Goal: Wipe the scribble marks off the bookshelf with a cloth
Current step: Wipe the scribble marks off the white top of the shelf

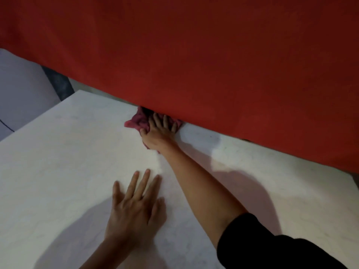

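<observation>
In the centre of the frame we see the right hand (159, 131) press the cloth (137, 121) flat, its fingers (165, 121) slightly spread, on the white bookshelf (58, 152) just under the red panel (194, 55) (probably to reach the far edge). The left hand (134, 208), fingers spread, braces at lower centre.

Right hand (159, 131) on pink cloth (136, 122); left hand (134, 206) flat
</observation>
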